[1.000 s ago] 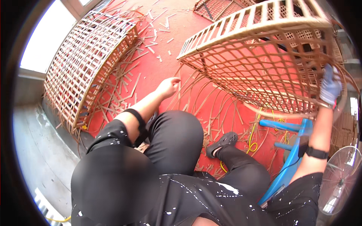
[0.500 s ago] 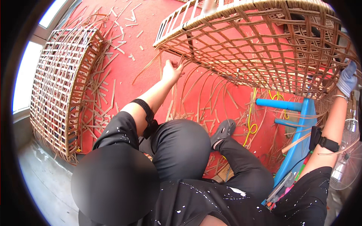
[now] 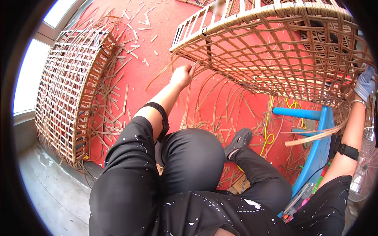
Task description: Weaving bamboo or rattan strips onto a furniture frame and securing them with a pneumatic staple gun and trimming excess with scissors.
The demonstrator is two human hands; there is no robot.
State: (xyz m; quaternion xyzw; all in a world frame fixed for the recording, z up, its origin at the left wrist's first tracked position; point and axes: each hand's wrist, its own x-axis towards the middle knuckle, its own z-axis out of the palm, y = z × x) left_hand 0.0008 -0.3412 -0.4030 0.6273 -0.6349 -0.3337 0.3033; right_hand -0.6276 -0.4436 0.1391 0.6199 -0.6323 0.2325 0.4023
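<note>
A large woven wicker frame (image 3: 275,55) with an open lattice is raised before me, tilted, reaching from the upper middle to the right rim. My left hand (image 3: 183,75) is bare and closed, pinching a thin brown wicker strand by the frame's lower left corner. Several loose strands (image 3: 214,94) hang in curves from the lower edge beside it. At the frame's far right end my right hand (image 3: 365,83), in a pale glove, is closed around its edge; some of its fingers are hidden.
A second woven wicker piece (image 3: 69,94) stands at left by the window. Cut strips (image 3: 112,98) litter the red floor (image 3: 157,47). A blue stool (image 3: 315,145) lies at right, near a fan (image 3: 362,165), a yellow cord (image 3: 267,135) and tools (image 3: 297,202). My shoe (image 3: 239,143) rests mid-floor.
The whole view has shifted slightly, with things now lying further right and lower. My left fingers have closed more tightly by the frame's corner; the right hand keeps its place on the frame.
</note>
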